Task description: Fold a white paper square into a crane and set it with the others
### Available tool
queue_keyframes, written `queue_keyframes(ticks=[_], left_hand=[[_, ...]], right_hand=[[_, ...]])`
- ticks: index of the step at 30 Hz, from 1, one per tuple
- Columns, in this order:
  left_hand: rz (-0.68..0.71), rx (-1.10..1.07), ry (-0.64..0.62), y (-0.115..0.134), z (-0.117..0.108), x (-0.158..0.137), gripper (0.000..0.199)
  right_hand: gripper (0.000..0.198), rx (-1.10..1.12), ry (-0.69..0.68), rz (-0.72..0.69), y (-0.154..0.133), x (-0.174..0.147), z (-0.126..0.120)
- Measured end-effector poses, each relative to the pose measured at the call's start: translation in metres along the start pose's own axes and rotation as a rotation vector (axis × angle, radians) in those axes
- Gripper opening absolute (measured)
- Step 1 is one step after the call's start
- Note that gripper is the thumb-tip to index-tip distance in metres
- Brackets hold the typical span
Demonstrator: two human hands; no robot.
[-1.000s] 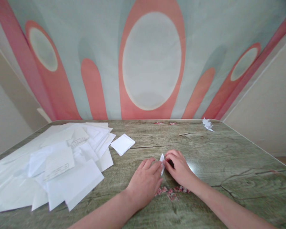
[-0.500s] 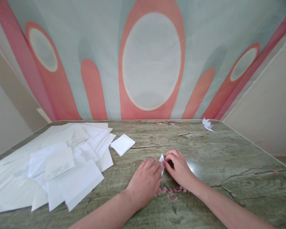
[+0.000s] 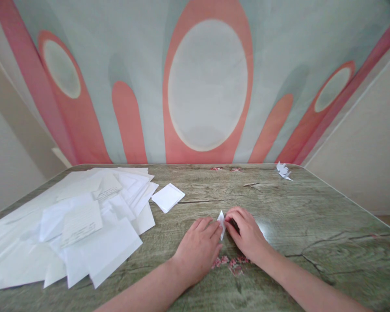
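Observation:
A small white folded paper [image 3: 221,225], narrow and pointed at its far end, lies on the table between my two hands. My left hand [image 3: 199,247] rests palm down at its left side, holding it against the tabletop with the fingertips. From the right, the curled thumb and fingers of my right hand [image 3: 242,229] pinch together at the paper's right edge. The fingertips hide part of the folds. Beyond my left hand lies a small stack of white square papers [image 3: 168,197].
A spread pile of white paper sheets [image 3: 113,245] covers the left side of the wood-grain table [image 3: 312,208]. Some small folded paper pieces [image 3: 283,170] sit near the far right corner. A patterned backdrop [image 3: 208,86] stands behind the far edge.
My right fingertips have shifted very slightly along the folded paper's edge. My left hand stays in place, and the view has moved a little.

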State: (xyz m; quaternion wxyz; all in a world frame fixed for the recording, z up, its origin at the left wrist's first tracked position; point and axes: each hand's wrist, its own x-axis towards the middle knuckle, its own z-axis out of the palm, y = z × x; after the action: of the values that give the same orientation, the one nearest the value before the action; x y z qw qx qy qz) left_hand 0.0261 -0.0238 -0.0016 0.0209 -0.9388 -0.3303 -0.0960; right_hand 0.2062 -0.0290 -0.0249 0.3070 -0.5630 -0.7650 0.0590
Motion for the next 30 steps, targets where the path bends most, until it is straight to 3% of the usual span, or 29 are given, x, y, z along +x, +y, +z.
queue_keyframes(ticks=[9, 30], left_hand=[[0.001, -0.008, 0.009, 0.000, -0.001, -0.002, 0.037], [0.010, -0.021, 0.004, -0.001, 0.000, 0.000, 0.036]], right_hand=[[0.038, -0.255, -0.130, -0.155, -0.002, -0.016, -0.002], [0.042, -0.420, -0.216, -0.104, -0.013, -0.011, -0.006]])
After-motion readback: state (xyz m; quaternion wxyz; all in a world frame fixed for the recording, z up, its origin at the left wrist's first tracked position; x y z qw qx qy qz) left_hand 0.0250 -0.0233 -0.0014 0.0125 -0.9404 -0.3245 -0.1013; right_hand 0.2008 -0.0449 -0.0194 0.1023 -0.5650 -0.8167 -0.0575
